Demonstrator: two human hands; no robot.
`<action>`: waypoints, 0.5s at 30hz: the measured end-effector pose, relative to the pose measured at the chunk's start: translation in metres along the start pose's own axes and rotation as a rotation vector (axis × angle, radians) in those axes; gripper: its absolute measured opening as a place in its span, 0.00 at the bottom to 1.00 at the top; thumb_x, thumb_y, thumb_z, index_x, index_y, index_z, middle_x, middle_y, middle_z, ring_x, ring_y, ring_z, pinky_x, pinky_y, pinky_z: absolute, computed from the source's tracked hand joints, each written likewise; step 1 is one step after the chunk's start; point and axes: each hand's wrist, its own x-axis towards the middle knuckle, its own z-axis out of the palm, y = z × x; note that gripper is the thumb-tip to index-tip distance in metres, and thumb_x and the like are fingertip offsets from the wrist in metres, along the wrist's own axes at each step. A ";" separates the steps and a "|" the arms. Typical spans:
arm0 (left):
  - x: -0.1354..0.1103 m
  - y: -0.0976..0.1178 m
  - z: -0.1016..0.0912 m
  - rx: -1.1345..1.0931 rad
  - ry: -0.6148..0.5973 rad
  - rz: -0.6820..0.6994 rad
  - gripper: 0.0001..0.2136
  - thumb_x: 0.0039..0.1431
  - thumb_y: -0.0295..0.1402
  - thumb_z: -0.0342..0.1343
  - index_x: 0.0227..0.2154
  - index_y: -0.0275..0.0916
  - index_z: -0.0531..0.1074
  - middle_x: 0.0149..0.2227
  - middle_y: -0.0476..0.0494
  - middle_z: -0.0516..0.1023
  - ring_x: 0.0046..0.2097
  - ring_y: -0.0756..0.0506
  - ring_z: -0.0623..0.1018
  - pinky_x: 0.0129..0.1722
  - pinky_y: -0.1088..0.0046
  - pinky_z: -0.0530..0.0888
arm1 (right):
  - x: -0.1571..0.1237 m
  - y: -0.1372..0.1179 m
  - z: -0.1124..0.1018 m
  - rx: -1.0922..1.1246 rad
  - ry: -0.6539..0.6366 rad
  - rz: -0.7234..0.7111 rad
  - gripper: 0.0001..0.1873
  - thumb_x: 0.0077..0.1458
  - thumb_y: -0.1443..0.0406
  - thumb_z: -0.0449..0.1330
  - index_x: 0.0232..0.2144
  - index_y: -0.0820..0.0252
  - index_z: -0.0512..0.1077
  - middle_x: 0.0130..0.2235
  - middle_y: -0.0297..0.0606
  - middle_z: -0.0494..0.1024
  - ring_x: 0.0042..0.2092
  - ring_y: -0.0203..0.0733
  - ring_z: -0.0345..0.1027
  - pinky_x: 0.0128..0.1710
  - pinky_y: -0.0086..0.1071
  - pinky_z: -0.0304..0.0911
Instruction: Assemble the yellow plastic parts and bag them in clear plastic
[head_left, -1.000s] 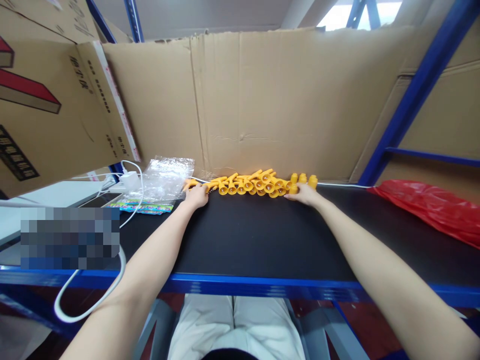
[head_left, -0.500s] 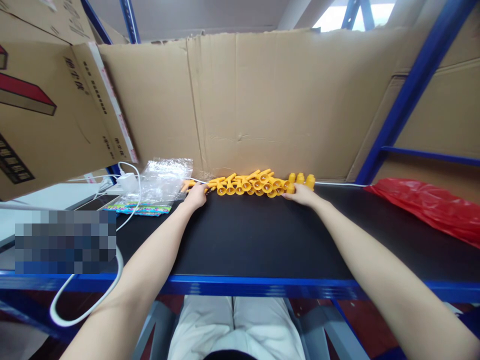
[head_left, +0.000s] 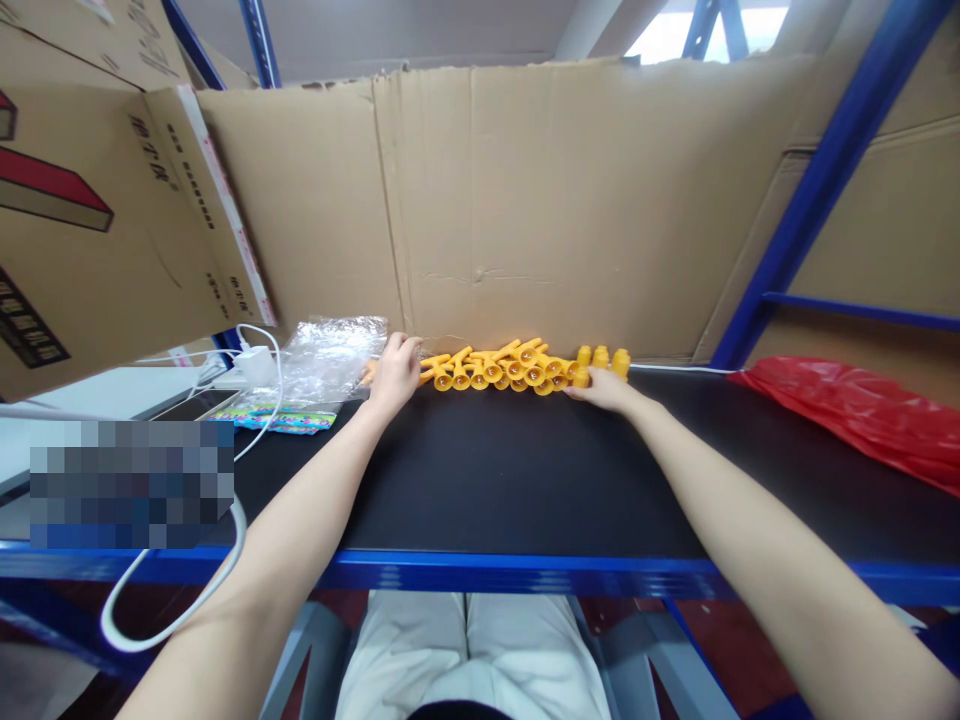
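A row of several yellow plastic toy pieces (head_left: 517, 366) lies along the back of the black shelf top (head_left: 510, 470), against the cardboard wall. My left hand (head_left: 394, 368) is raised at the left end of the row, fingers curled over an orange-yellow piece there. My right hand (head_left: 604, 388) rests flat on the shelf at the right end, fingertips touching the upright yellow pieces (head_left: 600, 358). What the left fingers hold is mostly hidden.
A clear plastic bag (head_left: 330, 355) with colourful packets (head_left: 277, 415) lies left of the row. A white charger and cable (head_left: 255, 365) sit further left. A red plastic bag (head_left: 862, 415) lies on the right. Cardboard sheets (head_left: 525, 200) line the back. Blue rack posts (head_left: 817, 190) frame the shelf.
My left hand has lifted off the shelf and moved slightly back, curling over the left end of the yellow row. My right hand has stayed in place.
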 end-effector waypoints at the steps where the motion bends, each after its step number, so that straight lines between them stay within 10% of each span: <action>1: 0.000 0.004 -0.001 -0.013 0.011 0.010 0.16 0.57 0.23 0.42 0.47 0.36 0.67 0.43 0.40 0.66 0.44 0.47 0.71 0.46 0.73 0.69 | 0.000 0.000 0.000 0.001 -0.001 0.001 0.18 0.49 0.56 0.60 0.39 0.62 0.71 0.38 0.45 0.76 0.41 0.50 0.70 0.41 0.38 0.63; 15: -0.001 0.005 0.013 -0.162 -0.287 -0.274 0.19 0.60 0.36 0.45 0.53 0.34 0.61 0.30 0.45 0.76 0.34 0.47 0.76 0.37 0.71 0.70 | -0.002 -0.003 -0.003 -0.018 -0.018 0.015 0.19 0.50 0.55 0.59 0.42 0.60 0.71 0.38 0.45 0.76 0.41 0.52 0.70 0.41 0.40 0.62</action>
